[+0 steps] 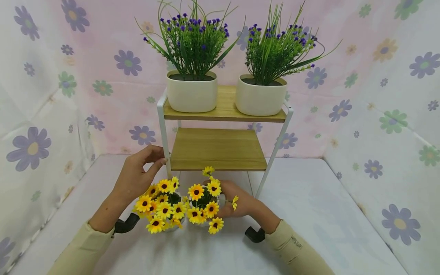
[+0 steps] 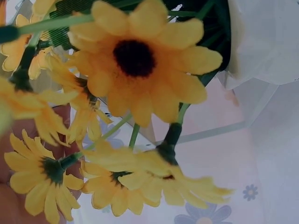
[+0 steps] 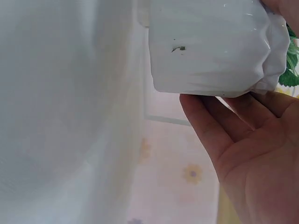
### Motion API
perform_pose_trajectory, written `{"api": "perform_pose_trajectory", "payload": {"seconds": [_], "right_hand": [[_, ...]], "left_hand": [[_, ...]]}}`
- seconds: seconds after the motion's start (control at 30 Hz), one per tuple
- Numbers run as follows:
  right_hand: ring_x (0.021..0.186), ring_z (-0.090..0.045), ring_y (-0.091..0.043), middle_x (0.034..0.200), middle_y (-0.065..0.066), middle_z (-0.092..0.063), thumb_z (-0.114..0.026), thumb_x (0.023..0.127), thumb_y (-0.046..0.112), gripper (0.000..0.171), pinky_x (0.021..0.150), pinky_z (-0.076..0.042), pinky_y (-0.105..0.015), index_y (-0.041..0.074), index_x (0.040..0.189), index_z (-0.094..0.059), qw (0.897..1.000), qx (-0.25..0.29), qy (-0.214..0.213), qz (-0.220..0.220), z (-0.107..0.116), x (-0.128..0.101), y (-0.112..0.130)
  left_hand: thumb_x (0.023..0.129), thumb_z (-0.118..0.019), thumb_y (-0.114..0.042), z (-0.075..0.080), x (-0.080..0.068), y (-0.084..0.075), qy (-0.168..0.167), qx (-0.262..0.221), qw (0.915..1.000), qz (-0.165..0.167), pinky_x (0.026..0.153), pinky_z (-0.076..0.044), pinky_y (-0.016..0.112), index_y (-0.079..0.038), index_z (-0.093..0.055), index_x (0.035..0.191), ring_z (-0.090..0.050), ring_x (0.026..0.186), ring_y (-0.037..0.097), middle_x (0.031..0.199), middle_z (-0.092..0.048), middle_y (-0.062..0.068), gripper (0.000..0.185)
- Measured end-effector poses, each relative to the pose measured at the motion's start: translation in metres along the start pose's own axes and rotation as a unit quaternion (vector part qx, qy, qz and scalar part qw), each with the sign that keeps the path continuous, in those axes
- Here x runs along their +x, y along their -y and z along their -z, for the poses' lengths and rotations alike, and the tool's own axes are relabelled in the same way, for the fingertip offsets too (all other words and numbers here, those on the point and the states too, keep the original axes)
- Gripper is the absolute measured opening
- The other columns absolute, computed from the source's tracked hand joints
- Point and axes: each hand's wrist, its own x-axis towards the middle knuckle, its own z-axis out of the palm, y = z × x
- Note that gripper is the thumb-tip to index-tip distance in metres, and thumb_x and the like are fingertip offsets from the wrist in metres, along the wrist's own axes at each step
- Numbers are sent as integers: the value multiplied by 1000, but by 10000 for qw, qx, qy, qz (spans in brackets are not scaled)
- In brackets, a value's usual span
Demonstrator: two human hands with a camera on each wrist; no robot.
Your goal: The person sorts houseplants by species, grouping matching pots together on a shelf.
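The right hand (image 1: pixel 240 200) is half closed round a white pot (image 3: pixel 205 51) of yellow flowers (image 1: pixel 211 209), thumb on one side and fingers on the other. Whether the pot touches the surface (image 1: pixel 309 214) cannot be told. The left hand (image 1: pixel 135 172) is nearly closed, pinching the front post (image 1: pixel 164 137) of a stand between its thumb and fingers; its fingertips are partly hidden behind the post.

A second bunch of yellow flowers (image 1: pixel 164 210) stands between the two hands, just beside the held pot and close below the left hand. Its blooms crowd the space in front of the left wrist, covering much of that wrist's view. A black fitting (image 1: pixel 127 223) sits at the left wrist, and another (image 1: pixel 255 234) at the right.

Beyond the hands, the stand's lower board (image 1: pixel 218 147) lies between them and farther off, its front edge just past the tallest yellow bloom. Above it, the upper board (image 1: pixel 226 99) carries two purple-flowered plants in cream pots (image 1: pixel 192 91). The stand's other front post (image 1: pixel 275 149) slopes down behind the right hand. To the right of that hand, the surface offers room out to the flower-patterned cloth (image 1: pixel 400 183); another cloth side rises left of the left hand.
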Motion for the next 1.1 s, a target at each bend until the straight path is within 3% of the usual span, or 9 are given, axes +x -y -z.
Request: {"api": "perform_pose_trajectory", "payload": {"seconds": [0.37, 0.57, 0.67, 0.87, 0.97, 1.1], "right_hand": [[125, -64, -17, 137, 3, -67, -94, 81, 22, 75, 111, -52, -41, 14, 146, -57, 9995, 197, -145, 198, 27, -10, 26], [127, -63, -19, 138, 2, -67, -93, 82, 32, 74, 114, -49, -47, 14, 145, -60, 9978, -11, -565, 334, 44, -20, 36], [121, -66, -21, 132, -3, -71, -93, 83, 32, 68, 112, -51, -48, 10, 140, -62, 9960, 172, -719, 500, 51, -25, 40], [113, -67, -19, 126, -7, -70, -89, 88, 28, 62, 101, -58, -38, 4, 138, -60, 9904, 248, -1104, 797, 62, -33, 45], [117, -66, -22, 129, -10, -67, -88, 88, 26, 64, 103, -57, -39, 4, 141, -58, 9867, 102, -1419, 791, 66, -35, 48], [123, -66, -21, 136, -11, -66, -86, 86, 21, 68, 107, -55, -37, 5, 145, -55, 9819, -72, -1851, 400, 69, -39, 51]], "left_hand": [[100, -72, -1, 0, 1, -3, 14, -39, 10000, 9, 92, -45, 4, -6, -68, 118, -77, 99, 26, 109, -78, 5, 19], [100, -72, -1, 0, 0, -2, 13, 5, 10000, 11, 92, -44, 3, -6, -68, 118, -77, 99, 26, 109, -77, 5, 20], [100, -72, -1, 0, 0, -2, 15, 16, 10000, 21, 92, -45, 3, -6, -68, 118, -77, 99, 26, 110, -77, 5, 20], [100, -72, -1, 0, 0, -3, 15, 11, 10000, 6, 93, -44, 3, -6, -68, 119, -77, 100, 28, 111, -77, 7, 20], [100, -72, -1, 0, 0, -2, 11, 5, 10000, 4, 93, -44, 3, -7, -68, 119, -77, 100, 28, 112, -77, 7, 21], [100, -72, -1, -1, 0, -2, 8, -5, 10000, 8, 93, -44, 2, -7, -68, 120, -77, 100, 28, 112, -77, 7, 21]]}}
